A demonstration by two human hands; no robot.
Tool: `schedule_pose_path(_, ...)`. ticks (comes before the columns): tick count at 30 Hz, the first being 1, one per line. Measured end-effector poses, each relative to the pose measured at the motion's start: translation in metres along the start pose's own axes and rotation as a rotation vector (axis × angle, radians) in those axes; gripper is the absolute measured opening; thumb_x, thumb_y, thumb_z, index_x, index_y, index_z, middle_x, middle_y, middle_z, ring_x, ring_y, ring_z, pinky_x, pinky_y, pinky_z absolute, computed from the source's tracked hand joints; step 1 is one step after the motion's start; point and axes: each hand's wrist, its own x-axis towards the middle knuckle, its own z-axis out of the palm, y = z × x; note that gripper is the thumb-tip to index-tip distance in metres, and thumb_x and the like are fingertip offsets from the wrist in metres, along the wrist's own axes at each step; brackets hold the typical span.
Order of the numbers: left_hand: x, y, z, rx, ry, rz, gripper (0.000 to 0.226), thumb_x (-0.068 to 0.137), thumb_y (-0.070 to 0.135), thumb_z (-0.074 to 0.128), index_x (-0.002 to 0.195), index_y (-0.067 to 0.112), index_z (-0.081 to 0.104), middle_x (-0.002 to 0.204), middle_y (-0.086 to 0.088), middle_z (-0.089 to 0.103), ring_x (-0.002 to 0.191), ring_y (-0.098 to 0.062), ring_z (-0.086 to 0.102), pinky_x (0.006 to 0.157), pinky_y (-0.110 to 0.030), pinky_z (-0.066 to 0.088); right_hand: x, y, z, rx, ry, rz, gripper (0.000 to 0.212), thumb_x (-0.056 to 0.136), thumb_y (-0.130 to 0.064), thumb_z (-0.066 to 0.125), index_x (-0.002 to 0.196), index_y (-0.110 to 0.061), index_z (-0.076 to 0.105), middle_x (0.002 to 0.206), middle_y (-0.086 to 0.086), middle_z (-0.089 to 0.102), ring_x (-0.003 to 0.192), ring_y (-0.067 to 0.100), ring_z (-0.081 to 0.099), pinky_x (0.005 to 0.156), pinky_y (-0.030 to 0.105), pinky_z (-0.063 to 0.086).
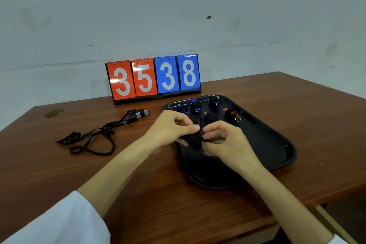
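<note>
Wooden table [59, 164], bare wall behind. Left of the tray [287, 156]: one loose lanyard [95, 138] lying slack, with its whistle [136, 116] at the far end. Behind the tray's far-left corner: flip scoreboard [154, 77], reads 3538.

Left hand [168, 130] is over the tray's left edge, thumb and fingers curled, pinching the black cord bundle [193, 141]. The bundle sits just above the tray's near-left part; I can't tell if it touches the tray. Right hand [223, 140] pinches the bundle's right side, beside a small metal ring [202, 142]. Far end of the tray: more wound bundles [214, 103], nobody touching them.

My read: unwinding step, though winding can't be ruled out.

How to do it well:
- Left hand anchors the core.
- Right hand finds the free end and peels one wrap at a time.
- No yanking, since that likely tightens the tangle.
- Keep the ring out of the loops so it doesn't snag.
- Stay over the tray so a drop lands there.
</note>
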Motion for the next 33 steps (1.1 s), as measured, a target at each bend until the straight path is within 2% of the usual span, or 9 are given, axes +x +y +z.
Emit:
schedule_pose_path(3, -0.005, 0.001, 0.002, -0.041, 0.047, 0.033, 0.008, 0.081, 0.011, 0.07, 0.081, 0.003, 0.07, 0.081, -0.014, 0.069, 0.068, -0.018, 0.07, 0.056, -0.024, 0.057, -0.002, -0.002, -0.002, 0.183, 0.046, 0.081, 0.022, 0.072, -0.001, 0.075, 0.091, -0.009, 0.067, 0.083, 0.007, 0.07, 0.079, 0.023, 0.07, 0.068, 0.035, 0.06)
schedule_pose_path(6, -0.008, 0.004, 0.004, -0.061, 0.093, 0.057, 0.007, 0.08, 0.011, 0.07, 0.08, 0.003, 0.07, 0.08, -0.016, 0.069, 0.07, -0.023, 0.071, 0.06, -0.028, 0.059, -0.003, -0.004, -0.002, 0.086, 0.088, 0.098, 0.013, 0.073, -0.01, 0.077, 0.083, -0.011, 0.069, 0.081, 0.007, 0.069, 0.073, 0.017, 0.069, 0.059, 0.031, 0.059)
schedule_pose_path(11, -0.012, 0.007, 0.003, -0.046, 0.119, 0.08, 0.008, 0.081, 0.013, 0.07, 0.08, 0.006, 0.07, 0.071, -0.008, 0.069, 0.064, -0.017, 0.07, 0.06, -0.027, 0.058, -0.007, -0.012, -0.002, 0.264, -0.098, 0.189, 0.007, 0.082, -0.01, 0.069, 0.088, -0.006, 0.068, 0.077, 0.011, 0.069, 0.065, 0.018, 0.069, 0.056, 0.031, 0.058)
schedule_pose_path(17, -0.018, 0.012, 0.001, -0.03, 0.072, -0.012, 0.012, 0.082, 0.014, 0.07, 0.073, 0.005, 0.068, 0.068, -0.005, 0.067, 0.062, -0.013, 0.068, 0.052, -0.021, 0.054, -0.012, -0.012, -0.005, 0.235, -0.155, 0.09, 0.007, 0.082, 0.001, 0.065, 0.087, -0.002, 0.068, 0.07, 0.014, 0.07, 0.06, 0.017, 0.068, 0.057, 0.023, 0.057)
schedule_pose_path(21, -0.014, 0.022, -0.001, 0.038, 0.055, -0.123, 0.021, 0.083, 0.02, 0.065, 0.063, 0.012, 0.064, 0.063, 0.001, 0.061, 0.059, -0.007, 0.053, 0.054, -0.016, 0.043, -0.016, -0.013, -0.003, 0.213, -0.24, 0.012, 0.009, 0.079, 0.004, 0.065, 0.084, -0.002, 0.069, 0.066, 0.01, 0.07, 0.06, 0.017, 0.068, 0.058, 0.023, 0.056)
schedule_pose_path(24, -0.013, 0.026, -0.001, -0.066, 0.006, -0.269, 0.014, 0.081, 0.019, 0.063, 0.068, 0.013, 0.064, 0.064, 0.002, 0.061, 0.063, -0.009, 0.054, 0.056, -0.016, 0.045, -0.019, -0.015, -0.006, 0.28, -0.253, -0.031, 0.011, 0.078, 0.007, 0.065, 0.085, -0.001, 0.069, 0.067, 0.011, 0.07, 0.06, 0.016, 0.068, 0.057, 0.022, 0.055)
schedule_pose_path(27, -0.017, 0.023, -0.002, -0.152, -0.066, -0.414, 0.007, 0.08, 0.019, 0.063, 0.08, 0.011, 0.062, 0.073, -0.004, 0.059, 0.066, -0.014, 0.056, 0.056, -0.022, 0.047, -0.02, -0.015, -0.013, 0.367, -0.248, -0.028, 0.016, 0.077, 0.005, 0.064, 0.092, 0.005, 0.068, 0.072, 0.016, 0.07, 0.062, 0.018, 0.068, 0.058, 0.021, 0.054)
schedule_pose_path(29, -0.021, 0.021, -0.001, -0.334, -0.116, -0.475, 0.01, 0.084, 0.017, 0.059, 0.088, 0.008, 0.062, 0.078, -0.008, 0.059, 0.063, -0.015, 0.057, 0.052, -0.023, 0.05, -0.02, -0.014, -0.015, 0.462, -0.226, -0.001, 0.019, 0.073, -0.001, 0.066, 0.091, 0.002, 0.069, 0.072, 0.016, 0.07, 0.063, 0.018, 0.068, 0.059, 0.021, 0.055)
schedule_pose_path(33, -0.026, 0.025, 0.005, -0.716, -0.159, -0.412, 0.019, 0.086, 0.01, 0.057, 0.103, 0.005, 0.062, 0.091, -0.015, 0.066, 0.064, -0.018, 0.067, 0.047, -0.021, 0.053, -0.019, -0.014, -0.017, 0.657, -0.192, 0.063, 0.014, 0.069, -0.006, 0.063, 0.079, -0.006, 0.074, 0.07, 0.012, 0.069, 0.062, 0.015, 0.067, 0.058, 0.02, 0.055)
